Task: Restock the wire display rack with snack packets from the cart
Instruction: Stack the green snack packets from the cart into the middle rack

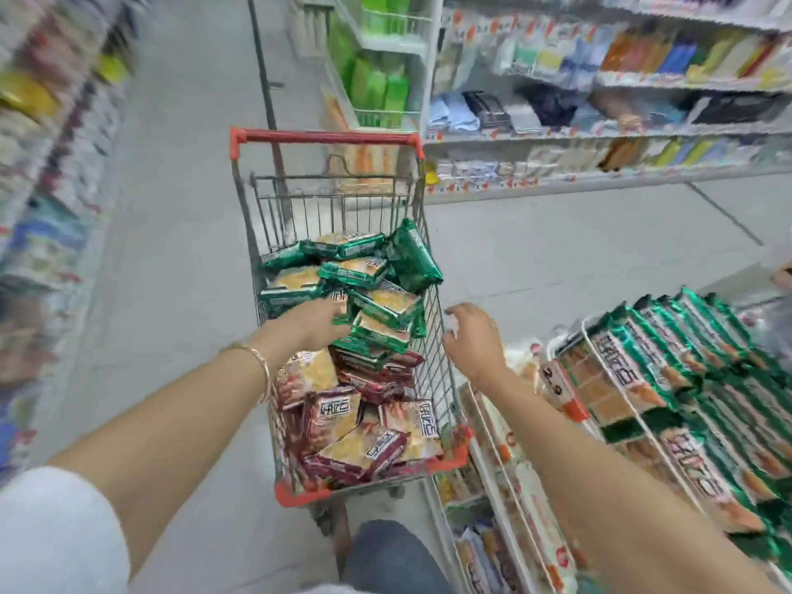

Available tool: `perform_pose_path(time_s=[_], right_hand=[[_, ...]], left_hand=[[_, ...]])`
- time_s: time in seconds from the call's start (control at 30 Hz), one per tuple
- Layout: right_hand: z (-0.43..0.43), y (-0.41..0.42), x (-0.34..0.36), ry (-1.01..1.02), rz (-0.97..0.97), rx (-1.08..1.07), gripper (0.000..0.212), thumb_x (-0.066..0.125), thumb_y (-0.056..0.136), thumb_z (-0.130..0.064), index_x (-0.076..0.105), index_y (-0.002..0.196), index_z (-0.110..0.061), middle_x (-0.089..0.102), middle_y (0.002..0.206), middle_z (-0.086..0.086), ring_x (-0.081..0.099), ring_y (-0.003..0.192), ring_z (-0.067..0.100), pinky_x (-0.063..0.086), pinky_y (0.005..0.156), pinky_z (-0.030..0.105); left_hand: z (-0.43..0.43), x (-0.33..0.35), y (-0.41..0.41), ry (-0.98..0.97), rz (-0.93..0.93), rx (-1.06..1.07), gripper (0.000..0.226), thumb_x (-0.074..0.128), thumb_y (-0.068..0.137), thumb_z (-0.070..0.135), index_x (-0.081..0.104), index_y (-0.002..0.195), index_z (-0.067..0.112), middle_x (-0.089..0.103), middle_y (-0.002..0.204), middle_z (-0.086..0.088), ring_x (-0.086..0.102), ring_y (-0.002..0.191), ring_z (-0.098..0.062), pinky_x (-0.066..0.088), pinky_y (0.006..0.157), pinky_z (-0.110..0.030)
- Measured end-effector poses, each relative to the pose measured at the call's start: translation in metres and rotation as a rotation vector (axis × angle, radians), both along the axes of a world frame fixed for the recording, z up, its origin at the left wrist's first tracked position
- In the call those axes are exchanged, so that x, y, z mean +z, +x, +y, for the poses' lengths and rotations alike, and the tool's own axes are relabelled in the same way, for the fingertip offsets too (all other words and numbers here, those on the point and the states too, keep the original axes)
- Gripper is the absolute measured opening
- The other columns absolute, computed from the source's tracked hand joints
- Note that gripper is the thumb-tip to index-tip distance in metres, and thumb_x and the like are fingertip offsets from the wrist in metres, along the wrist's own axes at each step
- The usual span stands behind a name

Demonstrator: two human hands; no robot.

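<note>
While my left hand (317, 321), grip hidden, touches green foil snack packets (355, 272) in the central red-trimmed wire cart (325, 137), my right hand (471, 336) hovers beside it, fingers relaxed.

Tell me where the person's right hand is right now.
In the head view, the right hand hovers right of centre, between the right wire wall of the cart and the wire display rack, fingers spread, holding nothing.
</note>
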State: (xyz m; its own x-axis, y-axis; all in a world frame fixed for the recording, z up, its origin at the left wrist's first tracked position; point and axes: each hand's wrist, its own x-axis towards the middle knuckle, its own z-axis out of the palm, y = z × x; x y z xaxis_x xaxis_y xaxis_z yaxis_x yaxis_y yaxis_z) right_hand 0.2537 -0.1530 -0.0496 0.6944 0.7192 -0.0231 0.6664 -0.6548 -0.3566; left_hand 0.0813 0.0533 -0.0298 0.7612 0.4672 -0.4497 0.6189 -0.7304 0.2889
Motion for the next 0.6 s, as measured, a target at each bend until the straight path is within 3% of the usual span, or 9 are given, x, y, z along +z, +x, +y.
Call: perform_pose_path(time_s=[0.1,0.23,0.37,0.47,0.5,0.53,0.6], right_hand=[[0.051,0.039,-0.002,0.028,0.063,-0.047,0.045,0.059,0.087,-0.008,0.06,0.133,-0.006,0.057,0.136,0.013,0.052,0.125,0.031,0.039,0.109,0.04],[0.112,0.067,-0.004,0.042,0.045,-0.136,0.033,0.059,0.082,-0.003,0.064,0.115,-0.004,0.066,0.115,0.013,0.059,0.11,0.033,0.044,0.094,0.039],[0.145,0.08,-0.027,-0.053,0.089,-0.149,0.056,0.071,0.087,-0.017,0.043,0.133,-0.006,0.062,0.117,0.008,0.056,0.111,0.03,0.044,0.102,0.045],[0.156,0.094,-0.035,-0.197,0.02,-0.083,0.025,0.064,0.087,-0.011,0.055,0.11,-0.007,0.066,0.11,0.012,0.06,0.092,0.026,0.051,0.09,0.041],[0.158,0.098,-0.039,-0.224,-0.016,-0.064,0.029,0.066,0.086,-0.017,0.056,0.112,-0.007,0.065,0.112,0.011,0.059,0.093,0.025,0.05,0.092,0.04],[0.16,0.1,-0.041,-0.233,-0.008,-0.061,0.05,0.072,0.083,-0.031,0.053,0.122,-0.007,0.062,0.119,0.01,0.058,0.101,0.026,0.048,0.097,0.041],[0.167,0.099,-0.048,-0.23,0.164,-0.095,0.1,0.081,0.074,-0.051,0.029,0.148,-0.008,0.056,0.126,0.009,0.057,0.114,0.028,0.049,0.098,0.042]], left_hand=[[0.024,-0.002,0.0,-0.001,-0.01,0.075,0.053,0.05,0.1,0.043,0.048,0.142,0.012,0.047,0.149,-0.008,0.047,0.133,-0.026,0.039,0.108,-0.037],[0.043,-0.001,0.003,-0.045,-0.079,0.152,0.045,0.052,0.099,0.038,0.054,0.138,0.014,0.054,0.143,-0.005,0.054,0.126,-0.023,0.043,0.104,-0.035],[0.056,0.0,0.008,-0.114,-0.128,0.22,0.04,0.055,0.099,0.035,0.057,0.133,0.014,0.058,0.137,-0.004,0.057,0.12,-0.02,0.045,0.1,-0.033],[0.072,-0.004,0.013,-0.23,-0.206,0.31,0.035,0.055,0.099,0.032,0.058,0.13,0.014,0.056,0.134,-0.004,0.055,0.114,-0.018,0.044,0.097,-0.032],[0.079,-0.004,0.016,-0.274,-0.242,0.355,0.032,0.055,0.1,0.03,0.06,0.127,0.013,0.056,0.133,-0.003,0.054,0.112,-0.017,0.042,0.096,-0.031],[0.086,-0.004,0.018,-0.325,-0.279,0.404,0.028,0.054,0.1,0.027,0.061,0.123,0.013,0.057,0.133,-0.004,0.054,0.112,-0.018,0.042,0.098,-0.032],[0.098,-0.006,0.023,-0.401,-0.322,0.477,0.019,0.053,0.101,0.025,0.064,0.114,0.016,0.059,0.132,-0.005,0.058,0.113,-0.021,0.043,0.105,-0.04]])
